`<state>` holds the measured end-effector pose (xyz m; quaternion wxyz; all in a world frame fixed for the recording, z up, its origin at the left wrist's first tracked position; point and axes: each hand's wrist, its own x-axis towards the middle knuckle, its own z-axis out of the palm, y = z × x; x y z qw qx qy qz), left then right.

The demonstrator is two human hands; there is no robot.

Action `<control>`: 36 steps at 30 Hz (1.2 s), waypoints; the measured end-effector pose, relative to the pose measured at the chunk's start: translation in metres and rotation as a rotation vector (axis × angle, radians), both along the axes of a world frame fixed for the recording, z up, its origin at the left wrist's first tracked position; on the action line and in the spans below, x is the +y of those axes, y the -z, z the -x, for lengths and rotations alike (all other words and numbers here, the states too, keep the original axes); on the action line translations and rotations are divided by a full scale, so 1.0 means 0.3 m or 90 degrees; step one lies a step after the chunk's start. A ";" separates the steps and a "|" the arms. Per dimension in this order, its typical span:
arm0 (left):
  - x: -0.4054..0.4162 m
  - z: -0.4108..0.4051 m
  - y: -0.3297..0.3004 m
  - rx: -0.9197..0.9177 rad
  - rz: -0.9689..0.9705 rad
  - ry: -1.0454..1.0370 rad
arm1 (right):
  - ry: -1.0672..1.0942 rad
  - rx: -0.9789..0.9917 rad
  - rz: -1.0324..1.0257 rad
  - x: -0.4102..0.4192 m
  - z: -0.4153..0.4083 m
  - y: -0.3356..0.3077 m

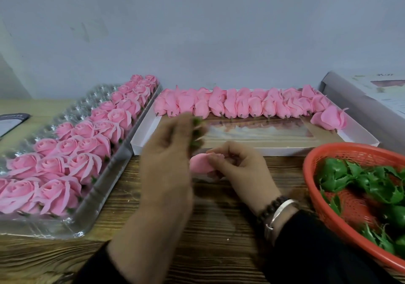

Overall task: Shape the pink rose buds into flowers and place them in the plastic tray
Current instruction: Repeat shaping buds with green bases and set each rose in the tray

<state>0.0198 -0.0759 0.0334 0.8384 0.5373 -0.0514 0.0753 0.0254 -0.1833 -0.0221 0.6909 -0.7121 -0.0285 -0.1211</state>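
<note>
My right hand point(238, 169) grips a pink rose bud point(200, 163) low over the wooden table, its tip pointing left. My left hand point(168, 152), blurred by motion, pinches a green sepal piece point(196, 135) just above the bud. A clear plastic tray point(65, 224) at the left holds several rows of shaped pink roses point(87, 145). Behind my hands a white shallow box point(263, 150) holds a long row of unshaped pink buds point(241, 106), with one more bud point(329, 119) lying apart at its right end.
An orange mesh basket point(324, 196) with several green sepals point(359, 178) stands at the right. A white box lid point(361, 99) leans at the back right. A dark card point(13, 121) lies at the far left. A grey wall runs behind.
</note>
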 end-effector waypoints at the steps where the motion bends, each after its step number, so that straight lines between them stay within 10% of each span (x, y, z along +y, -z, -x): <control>1: 0.056 -0.022 0.020 0.033 0.027 -0.054 | -0.004 0.005 -0.013 -0.001 0.003 0.001; 13: 0.117 -0.141 0.175 0.257 0.197 0.044 | 0.069 -0.091 -0.142 0.007 0.036 -0.024; 36: 0.079 -0.116 0.191 0.243 0.161 0.193 | 0.183 -0.170 0.285 0.035 0.024 0.016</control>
